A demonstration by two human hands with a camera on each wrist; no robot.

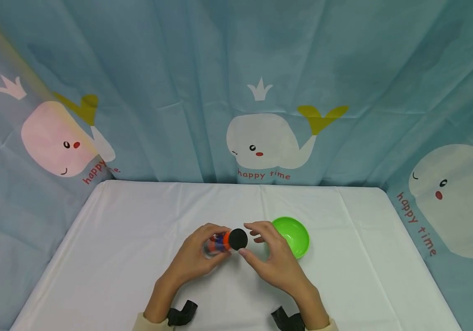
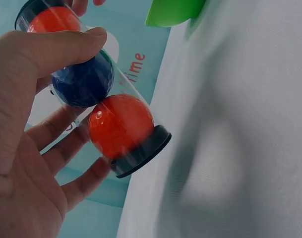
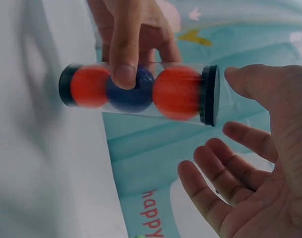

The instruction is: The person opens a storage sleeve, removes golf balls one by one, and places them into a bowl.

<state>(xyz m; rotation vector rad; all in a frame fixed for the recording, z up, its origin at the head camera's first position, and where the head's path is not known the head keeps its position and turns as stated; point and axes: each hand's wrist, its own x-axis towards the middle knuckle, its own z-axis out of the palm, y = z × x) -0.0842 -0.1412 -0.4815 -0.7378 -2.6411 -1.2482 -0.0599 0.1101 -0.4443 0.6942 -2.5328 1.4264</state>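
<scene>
My left hand (image 1: 192, 257) grips a clear tube (image 3: 136, 113) round its middle, thumb on one side and fingers on the other. Inside are two orange balls (image 3: 176, 92) with a dark blue ball (image 3: 128, 94) between them. A black cap (image 1: 238, 239) closes the end towards my right hand, and another black cap (image 2: 143, 153) closes the opposite end. My right hand (image 1: 276, 259) hovers beside the near cap with fingers spread and slightly bent. A narrow gap shows between its thumb tip and that cap in the right wrist view. The tube is held above the table.
Just behind my right hand, a green bowl (image 1: 298, 236) stands on the white-covered table (image 1: 137, 230). A blue curtain (image 1: 170, 92) printed with whales hangs round the back and sides. Black angled pieces (image 1: 183, 313) sit at both wrists.
</scene>
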